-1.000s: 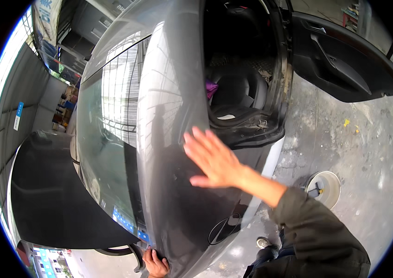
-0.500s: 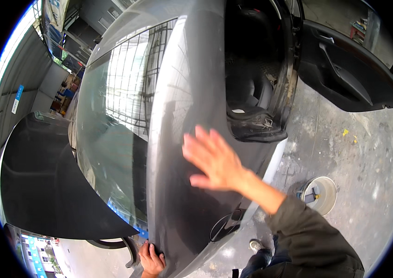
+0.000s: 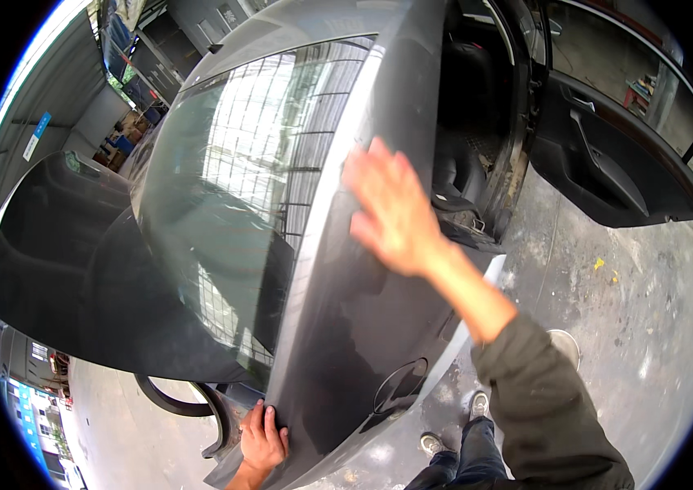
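Observation:
The grey rear side panel [image 3: 338, 343] of a car fills the middle, running up along the rear window [image 3: 240, 155]. My right hand [image 3: 395, 212], slightly blurred, is spread flat over the upper panel beside the window pillar. Its fingers are apart and hold nothing; whether the palm touches the metal I cannot tell. At the bottom, my left hand [image 3: 263, 437] rests on the panel's edge by the boot opening, fingers laid flat against the metal. A round fuel flap [image 3: 400, 385] sits lower right of the panel.
The dark boot lid [image 3: 77, 278] stands raised at left. On the right, a rear door [image 3: 600, 155] hangs wide open beside the dark cabin. A bucket [image 3: 569, 345] on the concrete floor [image 3: 632, 327] is partly hidden by my sleeve. My shoes [image 3: 479, 404] are near the panel.
My right hand has moved up and slightly right along the panel. My left hand stays at the edge, with more of it showing. The whole view has shifted and turned a little.

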